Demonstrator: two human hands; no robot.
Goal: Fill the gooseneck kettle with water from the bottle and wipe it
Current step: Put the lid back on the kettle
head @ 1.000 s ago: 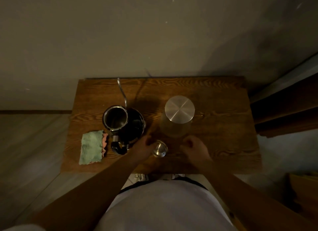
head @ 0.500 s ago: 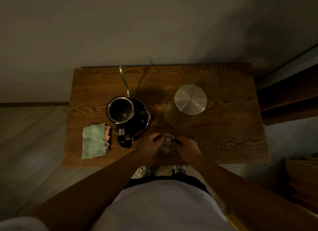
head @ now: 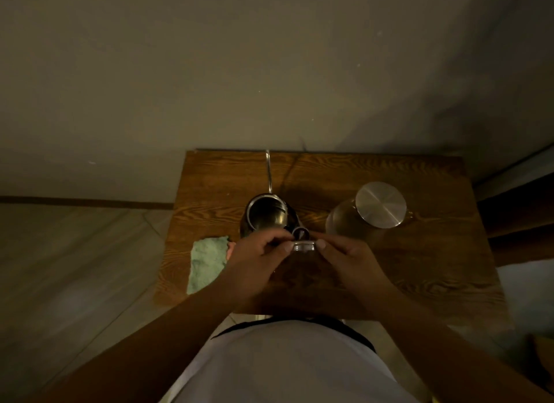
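Note:
The steel gooseneck kettle (head: 266, 215) stands open on a black base at the table's middle, its thin spout (head: 269, 174) pointing away from me. A clear bottle (head: 303, 269) is held just in front of it, above the table's near edge, its rim (head: 304, 246) turned towards the kettle. My left hand (head: 257, 261) grips the bottle's left side near the neck. On the other side, my right hand (head: 349, 260) grips it. A green cloth (head: 207, 260) lies left of the kettle, partly under my left wrist. The kettle's handle is hidden.
A glass jug with a flat steel lid (head: 380, 204) stands at the right of the wooden table (head: 419, 258). A wall runs close behind the table. Dark furniture (head: 521, 210) stands to the right. The floor lies to the left.
Both hands closed around the bottle standing at the table's near edge, then lifted it towards the kettle. The view has shifted, so the table sits further right.

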